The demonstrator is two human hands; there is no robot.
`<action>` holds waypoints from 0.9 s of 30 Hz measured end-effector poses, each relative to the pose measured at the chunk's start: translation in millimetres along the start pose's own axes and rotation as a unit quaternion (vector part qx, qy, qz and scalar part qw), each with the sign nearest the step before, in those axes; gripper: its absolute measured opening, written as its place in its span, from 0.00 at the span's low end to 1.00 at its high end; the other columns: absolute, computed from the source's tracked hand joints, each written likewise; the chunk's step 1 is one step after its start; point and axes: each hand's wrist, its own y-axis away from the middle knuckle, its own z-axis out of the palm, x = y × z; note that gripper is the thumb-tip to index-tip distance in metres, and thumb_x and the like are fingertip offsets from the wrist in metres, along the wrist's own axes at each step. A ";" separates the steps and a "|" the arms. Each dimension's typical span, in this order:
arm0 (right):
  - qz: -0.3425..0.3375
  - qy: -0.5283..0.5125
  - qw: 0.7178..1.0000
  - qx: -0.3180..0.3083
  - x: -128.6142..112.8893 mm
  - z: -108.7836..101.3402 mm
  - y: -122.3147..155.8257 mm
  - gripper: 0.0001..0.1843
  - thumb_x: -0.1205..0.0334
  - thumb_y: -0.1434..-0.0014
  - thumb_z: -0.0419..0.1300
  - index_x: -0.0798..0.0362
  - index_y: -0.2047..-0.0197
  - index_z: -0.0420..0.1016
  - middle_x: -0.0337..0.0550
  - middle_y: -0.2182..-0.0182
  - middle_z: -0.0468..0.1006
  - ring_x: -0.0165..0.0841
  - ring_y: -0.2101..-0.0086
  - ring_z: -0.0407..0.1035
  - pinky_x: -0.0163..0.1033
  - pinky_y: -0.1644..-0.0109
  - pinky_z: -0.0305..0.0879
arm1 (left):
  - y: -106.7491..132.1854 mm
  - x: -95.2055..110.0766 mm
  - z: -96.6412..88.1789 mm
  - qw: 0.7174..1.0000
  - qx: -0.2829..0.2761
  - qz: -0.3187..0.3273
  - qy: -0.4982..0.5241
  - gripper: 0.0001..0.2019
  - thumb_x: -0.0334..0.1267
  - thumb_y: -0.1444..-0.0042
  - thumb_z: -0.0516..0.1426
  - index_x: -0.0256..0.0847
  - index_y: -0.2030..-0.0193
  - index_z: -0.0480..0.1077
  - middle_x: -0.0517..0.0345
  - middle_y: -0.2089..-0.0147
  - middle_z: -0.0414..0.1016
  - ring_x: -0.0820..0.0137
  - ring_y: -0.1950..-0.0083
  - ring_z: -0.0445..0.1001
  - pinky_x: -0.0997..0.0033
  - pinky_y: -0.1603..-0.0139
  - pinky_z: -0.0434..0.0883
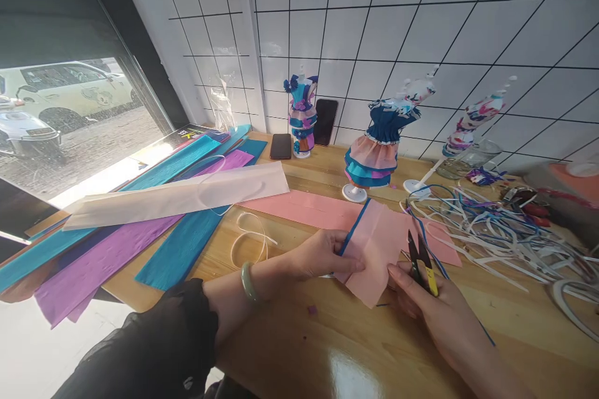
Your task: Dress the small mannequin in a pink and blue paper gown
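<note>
My left hand (322, 255) pinches a piece of pink crepe paper (374, 243) by its left side, thumb on top. A narrow blue strip (358, 224) runs along that piece's upper left edge. At the lower right edge of the paper, my right hand (421, 296) grips it between thumb and fingers. Small scissors (423, 265) with dark blades and a yellow-and-black handle also rest in my right hand, blades pointing up and apart. A longer pink paper strip (304, 207) lies flat behind the piece.
Teal, purple and cream paper strips (187, 193) overlap at the left. Along the tiled wall stand mini dress forms, one in a ruffled paper dress (374, 149), beside two phones (281, 146). Tangled thin white and blue strips (491, 230) and a glass jar (482, 156) are at the right.
</note>
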 end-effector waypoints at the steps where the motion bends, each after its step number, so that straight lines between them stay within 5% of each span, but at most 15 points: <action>1: 0.002 -0.002 1.000 -0.001 -0.1 -0.4 -0.2 0.20 0.39 0.45 0.59 0.47 0.73 0.67 0.31 0.83 0.52 0.30 0.81 0.47 0.38 0.76 0.43 | -0.3 0.0 -0.5 1.000 0.001 0.000 0.002 0.26 0.45 0.62 0.71 0.34 0.57 0.76 0.50 0.60 0.78 0.67 0.62 0.75 0.71 0.61 0.69; 8: 0.009 -0.030 0.999 0.014 1.0 -0.2 -1.2 0.19 0.41 0.46 0.61 0.48 0.73 0.67 0.29 0.84 0.52 0.28 0.82 0.46 0.38 0.76 0.41 | 1.0 2.3 -0.9 1.000 0.014 -0.012 0.008 0.24 0.45 0.61 0.71 0.34 0.58 0.77 0.51 0.58 0.79 0.67 0.60 0.74 0.69 0.59 0.70; 20: 0.029 -0.009 1.000 -0.004 7.6 -4.8 -6.2 0.22 0.38 0.47 0.60 0.49 0.71 0.68 0.28 0.86 0.54 0.28 0.82 0.48 0.37 0.76 0.44 | -0.6 1.2 -1.7 0.999 0.043 -0.012 -0.027 0.24 0.53 0.61 0.69 0.32 0.68 0.75 0.56 0.70 0.74 0.73 0.70 0.70 0.73 0.67 0.65; 27: 0.036 -0.028 0.999 -0.003 9.8 -5.4 -8.8 0.22 0.39 0.48 0.62 0.50 0.69 0.70 0.28 0.86 0.54 0.27 0.82 0.47 0.37 0.76 0.42 | 1.5 4.9 -0.6 1.000 0.021 0.002 -0.013 0.22 0.52 0.58 0.68 0.33 0.64 0.77 0.53 0.63 0.77 0.68 0.63 0.73 0.71 0.61 0.67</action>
